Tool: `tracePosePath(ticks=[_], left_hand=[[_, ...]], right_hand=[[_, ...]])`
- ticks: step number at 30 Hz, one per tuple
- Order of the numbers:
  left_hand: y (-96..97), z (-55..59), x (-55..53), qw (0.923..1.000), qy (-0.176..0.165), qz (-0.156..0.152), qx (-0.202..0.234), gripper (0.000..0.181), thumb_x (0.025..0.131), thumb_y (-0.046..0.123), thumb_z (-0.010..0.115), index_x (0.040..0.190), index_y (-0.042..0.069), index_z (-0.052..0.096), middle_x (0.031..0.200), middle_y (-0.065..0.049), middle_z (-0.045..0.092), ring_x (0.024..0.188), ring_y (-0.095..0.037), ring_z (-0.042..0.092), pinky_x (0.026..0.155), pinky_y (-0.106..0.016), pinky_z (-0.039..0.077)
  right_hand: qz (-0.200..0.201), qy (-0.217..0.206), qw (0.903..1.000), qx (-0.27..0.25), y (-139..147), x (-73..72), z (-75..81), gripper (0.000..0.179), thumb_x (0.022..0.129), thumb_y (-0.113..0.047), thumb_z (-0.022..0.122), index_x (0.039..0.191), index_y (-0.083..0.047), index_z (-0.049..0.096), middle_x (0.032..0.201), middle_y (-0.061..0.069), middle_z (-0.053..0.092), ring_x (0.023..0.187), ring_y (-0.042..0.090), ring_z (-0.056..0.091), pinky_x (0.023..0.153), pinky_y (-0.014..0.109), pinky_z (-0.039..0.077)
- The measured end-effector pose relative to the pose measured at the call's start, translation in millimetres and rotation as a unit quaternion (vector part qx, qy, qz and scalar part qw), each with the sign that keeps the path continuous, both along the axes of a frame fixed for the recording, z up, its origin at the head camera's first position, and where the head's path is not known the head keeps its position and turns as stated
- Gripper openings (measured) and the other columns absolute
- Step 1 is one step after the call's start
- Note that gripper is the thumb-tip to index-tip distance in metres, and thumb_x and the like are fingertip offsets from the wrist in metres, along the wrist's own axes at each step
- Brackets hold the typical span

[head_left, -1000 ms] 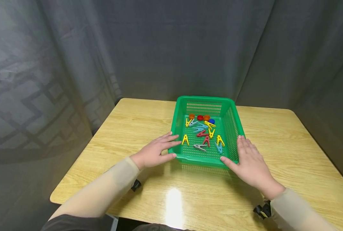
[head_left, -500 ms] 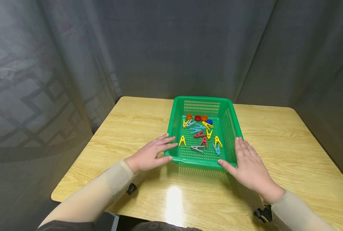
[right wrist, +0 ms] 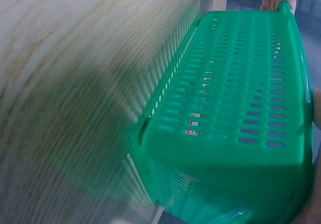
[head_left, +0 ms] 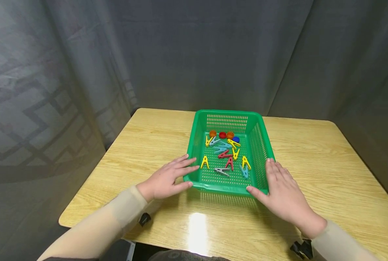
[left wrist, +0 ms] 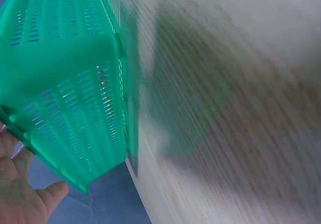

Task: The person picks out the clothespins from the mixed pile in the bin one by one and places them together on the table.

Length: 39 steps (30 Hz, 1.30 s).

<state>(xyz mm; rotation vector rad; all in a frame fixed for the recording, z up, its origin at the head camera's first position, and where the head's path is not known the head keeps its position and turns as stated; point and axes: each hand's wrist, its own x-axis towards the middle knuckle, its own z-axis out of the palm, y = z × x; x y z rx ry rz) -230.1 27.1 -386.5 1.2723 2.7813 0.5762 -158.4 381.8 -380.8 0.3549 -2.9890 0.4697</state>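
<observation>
A green plastic basket [head_left: 226,189] with slotted sides stands on the wooden table. Inside it lie several clothespins: yellow [head_left: 205,162], light blue [head_left: 244,171], red [head_left: 229,163] and grey [head_left: 222,171]. Small round caps, orange [head_left: 230,135], red [head_left: 222,135] and blue [head_left: 236,139], sit by its far wall. At the near left corner my left hand [head_left: 167,178] touches the rim with spread, straight fingers. My right hand [head_left: 286,194] rests along the near right corner, fingers straight and thumb on the front rim. In the left wrist view, the basket [left wrist: 75,123] hides part of that hand.
The wooden table [head_left: 318,163] extends on both sides of the basket, with its front edge close to the person. Grey curtains [head_left: 207,54] hang behind the table and to either side. Dark wrist-worn pieces [head_left: 302,249] sit under the forearms.
The basket has slid a little to the left and toward the person, its contents with it. Both hands have moved along at its rim.
</observation>
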Motion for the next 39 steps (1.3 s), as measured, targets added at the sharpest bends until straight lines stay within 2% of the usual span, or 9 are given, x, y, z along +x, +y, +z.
tracePosePath(ticks=[9, 15, 21, 25, 29, 32, 35, 39], left_hand=[[-1.0, 0.4, -0.1, 1.0, 0.0, -0.007, 0.007, 0.055, 0.098, 0.05, 0.045, 0.146, 0.022, 0.043, 0.155, 0.0, 0.03, 0.146, -0.017, 0.012, 0.114, -0.047, 0.019], [-0.9, 1.3, 1.2, 0.9999, 0.009, -0.01, 0.0, 0.056, 0.098, 0.05, 0.045, 0.146, 0.022, 0.044, 0.155, 0.001, 0.031, 0.145, -0.019, 0.015, 0.112, -0.052, 0.02], [-1.8, 4.4, 0.3, 0.9997, 0.022, -0.011, -0.002, 0.056, 0.097, 0.05, 0.047, 0.145, 0.021, 0.044, 0.154, 0.003, 0.031, 0.145, -0.02, 0.019, 0.112, -0.053, 0.021], [-2.2, 4.6, -0.2, 0.9995, 0.026, -0.016, -0.006, 0.057, 0.098, 0.049, 0.047, 0.146, 0.02, 0.043, 0.155, 0.003, 0.031, 0.145, -0.021, 0.019, 0.113, -0.049, 0.021], [-2.7, 3.7, -0.6, 0.9995, 0.02, -0.021, -0.008, 0.057, 0.098, 0.05, 0.047, 0.147, 0.02, 0.042, 0.155, 0.0, 0.03, 0.145, -0.021, 0.017, 0.113, -0.046, 0.02], [-3.2, 3.2, -1.4, 0.9996, 0.017, -0.021, -0.008, 0.057, 0.098, 0.05, 0.047, 0.147, 0.021, 0.042, 0.155, -0.001, 0.031, 0.145, -0.02, 0.016, 0.113, -0.048, 0.019], [-3.9, 3.4, -2.6, 0.9997, 0.017, -0.017, -0.009, 0.057, 0.097, 0.051, 0.047, 0.146, 0.023, 0.042, 0.155, 0.001, 0.031, 0.145, -0.019, 0.016, 0.113, -0.051, 0.018], [-4.4, 3.2, -3.6, 0.9996, 0.017, -0.02, -0.008, 0.057, 0.097, 0.052, 0.046, 0.146, 0.023, 0.044, 0.155, 0.0, 0.031, 0.145, -0.02, 0.018, 0.112, -0.055, 0.018]], right_hand=[[0.001, -0.008, 0.9999, -0.012, 0.3, -1.0, 4.7, 0.107, 0.088, -0.066, 0.052, 0.148, 0.012, 0.011, 0.152, 0.032, 0.017, 0.14, 0.047, 0.017, 0.111, 0.058, 0.013], [0.012, -0.022, 0.9997, -0.005, 7.8, -1.4, 11.3, 0.109, 0.084, -0.068, 0.055, 0.148, 0.01, 0.015, 0.15, 0.032, 0.025, 0.134, 0.051, 0.027, 0.105, 0.062, 0.024], [0.045, -0.026, 0.9986, -0.013, 23.8, -11.7, 19.0, 0.101, 0.085, -0.061, 0.061, 0.149, 0.007, 0.022, 0.144, 0.03, 0.037, 0.129, 0.05, 0.035, 0.099, 0.063, 0.031], [0.067, -0.021, 0.9975, -0.01, 31.7, -16.0, 18.8, 0.1, 0.085, -0.059, 0.063, 0.149, 0.006, 0.022, 0.143, 0.03, 0.038, 0.128, 0.049, 0.037, 0.099, 0.062, 0.032], [0.074, -0.023, 0.997, -0.004, 34.8, -18.9, 20.9, 0.098, 0.085, -0.058, 0.063, 0.149, 0.005, 0.023, 0.144, 0.03, 0.038, 0.128, 0.048, 0.038, 0.099, 0.062, 0.032], [0.074, -0.012, 0.9972, -0.001, 39.1, -26.6, 24.3, 0.092, 0.086, -0.057, 0.063, 0.149, 0.0, 0.028, 0.141, 0.028, 0.043, 0.125, 0.046, 0.042, 0.097, 0.061, 0.034], [0.094, 0.013, 0.9955, 0.004, 47.8, -39.9, 23.4, 0.085, 0.088, -0.052, 0.064, 0.152, -0.009, 0.028, 0.145, 0.023, 0.039, 0.128, 0.044, 0.039, 0.099, 0.061, 0.032], [0.16, 0.013, 0.987, -0.001, 61.6, -57.4, 13.0, 0.084, 0.089, -0.041, 0.067, 0.155, -0.017, 0.02, 0.159, 0.013, 0.015, 0.143, 0.04, 0.014, 0.113, 0.054, 0.01]])
